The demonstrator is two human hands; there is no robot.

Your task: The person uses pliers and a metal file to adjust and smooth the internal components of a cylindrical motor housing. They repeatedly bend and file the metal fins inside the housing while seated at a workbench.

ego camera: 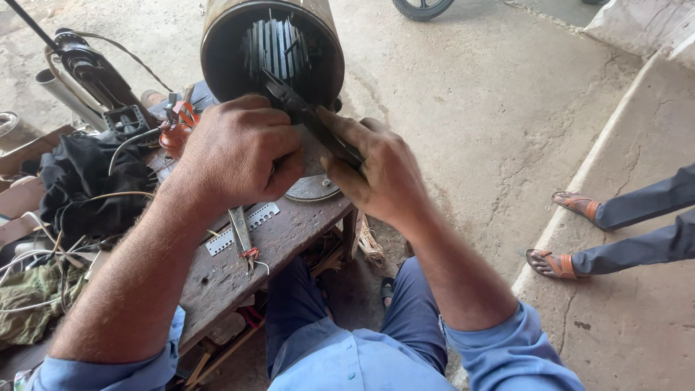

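My right hand [380,170] grips pliers [308,116] reaching into the stator [271,51] just ahead; my left hand [239,156] is fisted beside it, contents hidden; a slipping jaw could nick the slots, or roll the stator off the bench [282,232].

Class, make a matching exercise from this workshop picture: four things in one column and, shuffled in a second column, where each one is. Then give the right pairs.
Things
1. motor housing
2. pliers
3. perforated metal strip
4. sandalled feet

Places
A. flat on the wooden bench, below the left hand
B. on the concrete step at the right
C. gripped in the right hand, jaws reaching into the housing
D. lying on its side at the top, open end towards the camera

Pairs: 1-D, 2-C, 3-A, 4-B
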